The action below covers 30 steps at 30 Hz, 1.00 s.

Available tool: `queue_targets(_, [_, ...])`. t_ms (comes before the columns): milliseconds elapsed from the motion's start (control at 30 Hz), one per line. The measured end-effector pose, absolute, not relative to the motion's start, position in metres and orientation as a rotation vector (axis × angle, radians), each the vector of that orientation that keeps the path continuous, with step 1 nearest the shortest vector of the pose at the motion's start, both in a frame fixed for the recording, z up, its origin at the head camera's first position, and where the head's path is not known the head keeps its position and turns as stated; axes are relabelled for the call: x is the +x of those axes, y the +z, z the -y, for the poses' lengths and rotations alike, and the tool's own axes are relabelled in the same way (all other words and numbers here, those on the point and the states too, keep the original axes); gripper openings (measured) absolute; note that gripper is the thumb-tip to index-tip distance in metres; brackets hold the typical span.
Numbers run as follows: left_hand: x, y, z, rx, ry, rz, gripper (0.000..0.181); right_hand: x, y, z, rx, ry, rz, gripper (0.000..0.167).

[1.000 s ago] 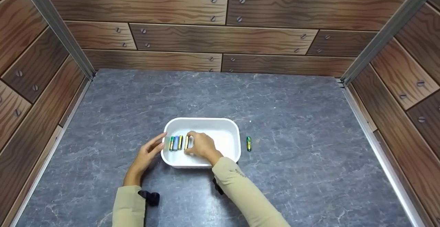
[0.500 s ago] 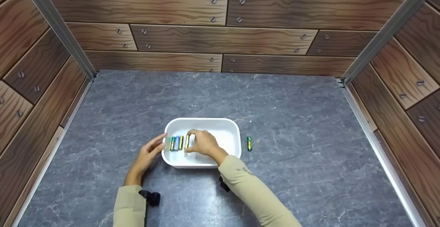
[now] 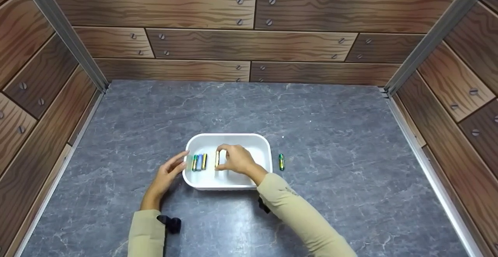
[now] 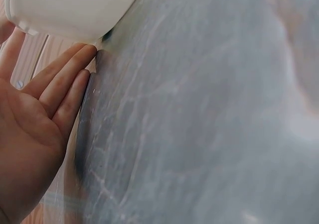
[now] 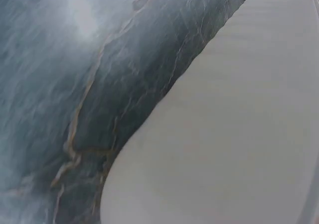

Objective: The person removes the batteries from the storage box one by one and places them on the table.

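Note:
A white plastic tub (image 3: pixel 229 185) sits on the table. Its left end holds a row of batteries: a green battery (image 3: pixel 195 163), a blue battery (image 3: pixel 199 162) and a yellow-and-black battery (image 3: pixel 204 161). My right hand (image 3: pixel 238 159) reaches inside and pinches another battery (image 3: pixel 217 159), pale and yellowish, lengthwise between thumb and finger, to the right of the row. With fingers mostly straight, my left hand (image 3: pixel 165 175) touches the tub's left side; the left wrist view shows the fingers (image 4: pixel 67 79) against its outer wall. In the right wrist view the tub wall (image 5: pixel 219 124) hides the right hand's grip.
One more green battery (image 3: pixel 281 162) lies on the grey marbled table (image 3: pixel 334 140), just right of the tub. Wood-patterned walls (image 3: pixel 249 45) with metal corner posts (image 3: pixel 66 31) enclose the back and sides.
My right hand has shifted slightly right with the pinched battery, widening the space between it and the row. The left hand and the tub have stayed in place.

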<state>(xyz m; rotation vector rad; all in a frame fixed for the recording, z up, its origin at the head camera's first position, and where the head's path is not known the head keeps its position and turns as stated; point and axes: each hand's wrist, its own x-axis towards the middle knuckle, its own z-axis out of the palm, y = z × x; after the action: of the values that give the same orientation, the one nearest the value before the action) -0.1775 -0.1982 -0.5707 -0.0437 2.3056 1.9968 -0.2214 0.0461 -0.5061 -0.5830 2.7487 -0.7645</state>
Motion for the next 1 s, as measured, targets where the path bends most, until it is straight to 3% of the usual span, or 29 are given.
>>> queue_targets(1000, [-0.176,-0.569,0.198,-0.066,2.017,-2.269,0.043,-0.215,-0.488,-0.111,-0.736,-0.966,-2.694,0.055])
